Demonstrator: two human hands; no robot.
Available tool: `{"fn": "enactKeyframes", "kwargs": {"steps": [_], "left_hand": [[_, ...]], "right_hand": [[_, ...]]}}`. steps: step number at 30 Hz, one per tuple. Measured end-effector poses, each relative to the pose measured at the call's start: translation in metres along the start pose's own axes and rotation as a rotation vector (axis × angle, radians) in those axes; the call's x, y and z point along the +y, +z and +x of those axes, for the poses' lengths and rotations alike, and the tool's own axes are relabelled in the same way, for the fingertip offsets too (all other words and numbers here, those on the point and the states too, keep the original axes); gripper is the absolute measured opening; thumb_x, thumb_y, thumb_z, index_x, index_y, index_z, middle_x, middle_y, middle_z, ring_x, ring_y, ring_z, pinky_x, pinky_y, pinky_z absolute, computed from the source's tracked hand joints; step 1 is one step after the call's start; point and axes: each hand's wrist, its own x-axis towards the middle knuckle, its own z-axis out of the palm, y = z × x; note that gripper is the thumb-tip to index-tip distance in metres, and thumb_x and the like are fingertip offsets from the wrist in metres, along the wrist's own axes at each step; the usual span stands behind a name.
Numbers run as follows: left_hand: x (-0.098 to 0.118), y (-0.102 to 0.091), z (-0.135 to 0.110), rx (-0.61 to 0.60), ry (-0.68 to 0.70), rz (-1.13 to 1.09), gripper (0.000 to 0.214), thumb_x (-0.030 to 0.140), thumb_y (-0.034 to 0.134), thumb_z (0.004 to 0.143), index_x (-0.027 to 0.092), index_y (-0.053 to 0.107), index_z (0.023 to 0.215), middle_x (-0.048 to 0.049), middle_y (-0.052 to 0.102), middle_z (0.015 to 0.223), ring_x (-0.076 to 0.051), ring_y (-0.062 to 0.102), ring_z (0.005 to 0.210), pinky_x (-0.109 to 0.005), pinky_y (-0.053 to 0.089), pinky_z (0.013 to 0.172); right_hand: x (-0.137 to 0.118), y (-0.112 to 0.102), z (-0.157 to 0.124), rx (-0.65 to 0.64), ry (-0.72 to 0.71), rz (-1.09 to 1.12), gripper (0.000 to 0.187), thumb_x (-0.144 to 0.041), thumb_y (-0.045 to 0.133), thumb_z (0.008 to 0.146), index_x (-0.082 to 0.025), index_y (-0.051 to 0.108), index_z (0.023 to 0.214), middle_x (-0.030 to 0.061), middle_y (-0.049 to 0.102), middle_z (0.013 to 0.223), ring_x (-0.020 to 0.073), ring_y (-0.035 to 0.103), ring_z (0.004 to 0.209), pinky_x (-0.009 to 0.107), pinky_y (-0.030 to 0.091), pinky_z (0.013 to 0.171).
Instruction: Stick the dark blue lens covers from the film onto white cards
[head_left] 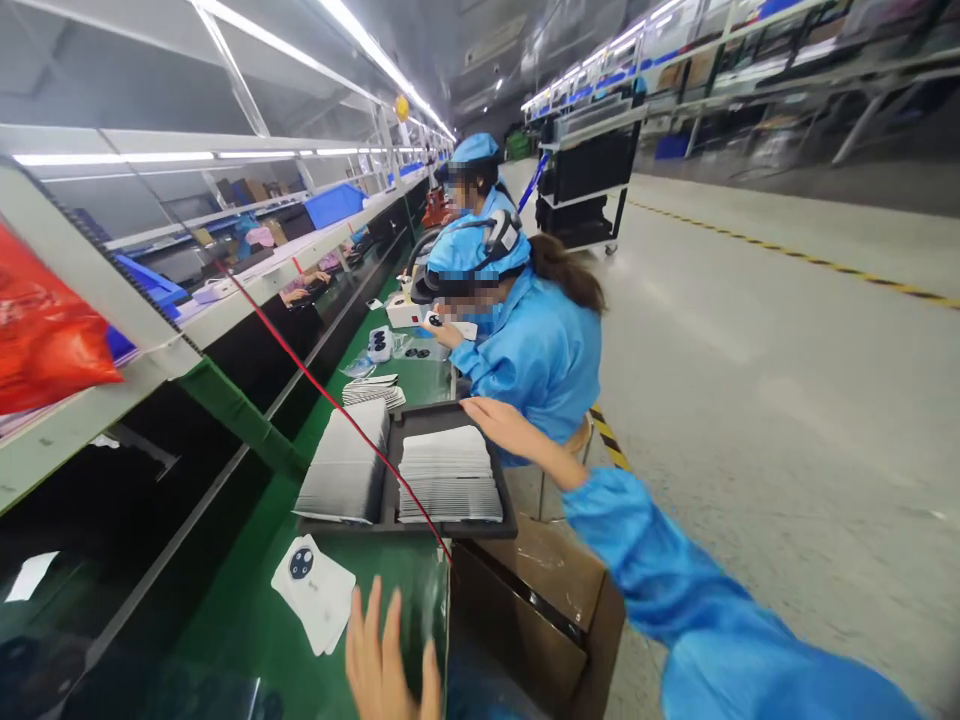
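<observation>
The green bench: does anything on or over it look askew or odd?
Two things, perhaps. The loose white panels beside the left hand lie splayed at angles, unlike the neat stacks in the dark tray; and a red cord slants across the view of that tray.

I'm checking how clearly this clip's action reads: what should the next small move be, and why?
Probably bring the left hand to the near edge of the dark tray to steady it: the tray juts past the green tabletop, the right hand is at its far corner, and the left is open.
</observation>
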Motion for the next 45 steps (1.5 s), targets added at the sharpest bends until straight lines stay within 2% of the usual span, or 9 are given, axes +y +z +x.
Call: {"fn": "enactKeyframes", "kwargs": {"steps": [3,6,8,14,20,25,31,40,45], "left_hand": [[-0.002,0.032,0.088,-0.044,0.028,-0.328,0.085,0.027,0.063,0.092,0.028,0.014,0.161,-0.0133,0.021,0.166,-0.036,0.013,0.155,-0.063,0.031,0.117],[-0.011,0.056,0.156,-0.272,0.06,-0.527,0.124,0.042,0.091,0.063,0.026,0.016,0.16,-0.016,0.016,0.166,-0.038,0.015,0.154,-0.058,0.026,0.122],[-0.017,0.066,0.175,-0.383,0.053,-0.651,0.134,0.045,0.097,0.05,0.026,0.022,0.159,-0.0171,0.019,0.165,-0.04,0.018,0.153,-0.057,0.024,0.122],[-0.02,0.077,0.158,-0.33,-0.069,-0.817,0.117,0.047,0.094,0.055,0.028,0.035,0.154,-0.0118,0.038,0.158,-0.037,0.036,0.146,-0.05,0.034,0.118],[-0.02,0.078,0.152,-0.246,-0.105,-0.88,0.121,0.056,0.084,0.063,0.029,0.017,0.159,-0.0116,0.023,0.164,-0.036,0.038,0.145,-0.046,0.042,0.112],[-0.015,0.072,0.157,-0.315,-0.142,-0.836,0.092,0.039,0.072,0.078,0.027,0.028,0.157,-0.0074,0.036,0.161,-0.031,0.039,0.145,-0.042,0.038,0.116],[-0.015,0.074,0.155,-0.277,-0.178,-0.863,0.094,0.033,0.072,0.077,0.026,0.025,0.158,-0.0083,0.037,0.16,-0.03,0.042,0.144,-0.042,0.039,0.114],[-0.011,0.072,0.148,0.212,-0.034,-0.911,0.06,0.039,0.062,0.088,0.018,0.045,0.141,-0.0167,0.049,0.144,-0.031,0.046,0.138,-0.048,0.041,0.114],[-0.014,-0.001,0.161,0.625,-0.085,-0.924,0.069,0.042,0.049,0.092,0.019,0.019,0.15,-0.0215,0.038,0.148,-0.028,0.058,0.123,-0.047,0.054,0.098]], "right_hand": [[0.013,0.028,0.044,-0.146,0.045,-0.058,0.041,-0.044,0.044,0.102,-0.017,0.074,0.106,0.0145,0.074,0.113,0.0292,0.065,0.113,0.04,0.045,0.101],[0.018,0.055,0.061,-0.213,0.116,-0.139,0.055,-0.057,0.043,0.1,-0.013,0.075,0.105,0.0224,0.071,0.115,0.037,0.062,0.118,0.049,0.041,0.102],[0.021,0.065,0.066,-0.258,0.146,-0.189,0.064,-0.062,0.036,0.101,-0.012,0.076,0.104,0.0245,0.071,0.115,0.0395,0.062,0.117,0.052,0.041,0.1],[0.012,0.059,0.063,-0.325,0.14,-0.262,0.071,-0.066,0.026,0.102,-0.015,0.075,0.096,0.0203,0.073,0.11,0.0375,0.065,0.112,0.045,0.043,0.095],[-0.019,0.049,0.008,-0.316,0.053,-0.295,0.061,-0.069,0.032,0.099,-0.022,0.071,0.099,0.0105,0.076,0.099,0.0297,0.071,0.091,0.034,0.045,0.077],[-0.028,0.057,-0.006,-0.27,0.069,-0.452,0.056,-0.067,0.039,0.098,-0.021,0.071,0.101,0.0117,0.076,0.108,0.0312,0.07,0.101,0.034,0.046,0.079],[-0.034,0.06,-0.004,-0.311,0.044,-0.521,0.059,-0.065,0.033,0.1,-0.019,0.069,0.109,0.0147,0.074,0.112,0.032,0.069,0.104,0.036,0.047,0.083],[-0.036,0.061,-0.008,-0.32,-0.012,-0.54,0.059,-0.06,0.029,0.103,-0.016,0.062,0.121,0.0173,0.069,0.117,0.0314,0.066,0.11,0.038,0.046,0.09],[-0.035,0.063,-0.008,-0.317,-0.012,-0.485,0.057,-0.058,0.03,0.103,-0.014,0.063,0.12,0.0191,0.068,0.118,0.0333,0.064,0.112,0.041,0.045,0.092]]}}
